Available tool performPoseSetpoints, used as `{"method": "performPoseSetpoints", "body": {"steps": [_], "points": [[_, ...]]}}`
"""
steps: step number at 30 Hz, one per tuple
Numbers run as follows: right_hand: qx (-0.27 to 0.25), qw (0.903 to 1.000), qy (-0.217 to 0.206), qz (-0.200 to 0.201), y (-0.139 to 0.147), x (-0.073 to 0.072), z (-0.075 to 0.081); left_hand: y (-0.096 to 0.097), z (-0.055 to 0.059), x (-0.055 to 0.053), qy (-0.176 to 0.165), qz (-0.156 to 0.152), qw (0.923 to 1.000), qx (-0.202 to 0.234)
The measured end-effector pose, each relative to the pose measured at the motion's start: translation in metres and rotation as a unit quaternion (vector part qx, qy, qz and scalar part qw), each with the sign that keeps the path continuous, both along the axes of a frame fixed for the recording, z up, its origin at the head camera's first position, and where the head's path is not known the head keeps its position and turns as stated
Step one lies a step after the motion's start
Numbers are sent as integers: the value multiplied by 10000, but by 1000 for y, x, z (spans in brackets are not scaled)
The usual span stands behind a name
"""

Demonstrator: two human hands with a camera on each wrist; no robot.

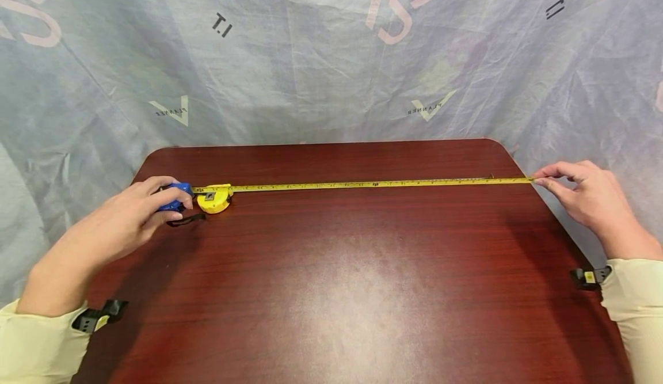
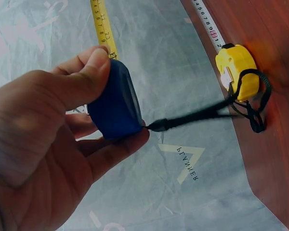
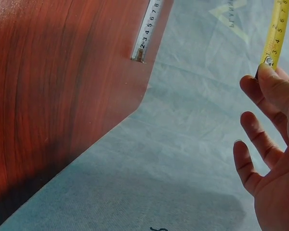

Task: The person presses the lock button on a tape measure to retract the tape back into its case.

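My left hand [image 1: 136,206] grips a blue tape measure [image 2: 113,103], thumb on one side and fingers on the other. From its case a yellow blade [image 1: 373,185] runs straight across to the right. At the far end of that blade, my right hand [image 1: 595,197] pinches the tip between thumb and forefinger, other fingers spread apart. A second, yellow tape measure [image 2: 238,70] lies on the table beside the blue one. Its white blade [image 3: 148,33] is drawn out too, its hooked end near the table's right edge. In the head view the yellow blade mostly covers it.
A black wrist strap [image 2: 197,118] hangs from the blue case toward the yellow one. The brown wooden table [image 1: 331,274] has rounded far corners. Behind it hangs a grey printed cloth [image 1: 311,73]. Each wrist wears a camera mount on its cuff.
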State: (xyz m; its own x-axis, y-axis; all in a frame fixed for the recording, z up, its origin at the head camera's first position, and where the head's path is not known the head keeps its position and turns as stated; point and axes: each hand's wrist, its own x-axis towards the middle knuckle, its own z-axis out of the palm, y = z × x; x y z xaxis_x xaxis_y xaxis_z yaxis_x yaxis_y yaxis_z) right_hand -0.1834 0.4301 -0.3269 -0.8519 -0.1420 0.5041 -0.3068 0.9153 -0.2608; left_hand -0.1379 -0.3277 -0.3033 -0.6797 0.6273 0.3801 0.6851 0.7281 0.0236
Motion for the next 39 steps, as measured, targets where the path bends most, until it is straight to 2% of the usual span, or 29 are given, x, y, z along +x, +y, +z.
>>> {"method": "performPoseSetpoints", "body": {"steps": [6,10,14,22,31,39], "points": [[-21,10000,-77,-53,1,0,-2,-1,-1,2,-112,38,9999,89],[50,9999,-117,-112,1,1,-3,-2,-1,3,-384,193,9986,304],[104,9997,-137,-164,1,1,-4,-3,-1,3,-757,467,9944,567],[165,9996,-168,-160,0,2,-7,-9,-4,5,-1210,724,9857,923],[18,10000,-67,-58,-3,4,-9,-9,-2,8,-1404,688,9803,1203],[-186,9997,-3,183,-12,5,-10,-4,-3,10,-1308,465,9807,1378]]}}
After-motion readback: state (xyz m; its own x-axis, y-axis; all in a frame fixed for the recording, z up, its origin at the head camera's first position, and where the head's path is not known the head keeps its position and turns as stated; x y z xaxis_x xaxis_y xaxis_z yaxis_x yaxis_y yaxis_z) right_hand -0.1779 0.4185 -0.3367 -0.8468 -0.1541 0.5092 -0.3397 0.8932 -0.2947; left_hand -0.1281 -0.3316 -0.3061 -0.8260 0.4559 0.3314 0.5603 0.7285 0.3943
